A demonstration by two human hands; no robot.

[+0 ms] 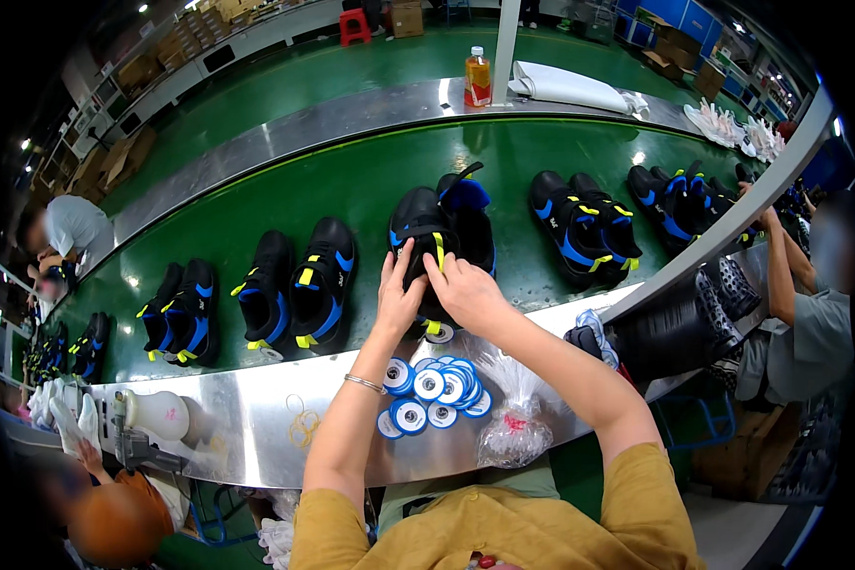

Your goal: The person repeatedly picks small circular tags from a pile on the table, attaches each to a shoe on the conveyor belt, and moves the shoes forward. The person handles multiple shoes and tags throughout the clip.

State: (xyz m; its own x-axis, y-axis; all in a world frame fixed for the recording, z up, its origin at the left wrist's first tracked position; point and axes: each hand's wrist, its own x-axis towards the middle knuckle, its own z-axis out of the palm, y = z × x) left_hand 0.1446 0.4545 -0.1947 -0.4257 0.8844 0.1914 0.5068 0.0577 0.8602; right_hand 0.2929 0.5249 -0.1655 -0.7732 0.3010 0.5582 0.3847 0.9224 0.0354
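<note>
In front of me a black shoe (414, 207) with blue and yellow trim stands on the green belt. My left hand (398, 296) grips the left side of its heel end, fingers pointing away from me. Close beside it, my right hand (467, 291) has its fingertips on the same shoe, by a yellow strip (439, 249). The inside of the shoe is mostly hidden by my fingers. Against its right side stands its mate (480, 231), the strap raised and the blue lining showing. Just below my hands lies one round tag (440, 332).
Near me, a steel ledge (247, 418) holds blue-and-white round tags (429, 385), a clear plastic bag (515, 427) and yellow rubber bands (303, 427). More shoe pairs (321, 285) line the belt on both sides. An orange drink bottle (478, 78) stands beyond. Co-workers sit left and right.
</note>
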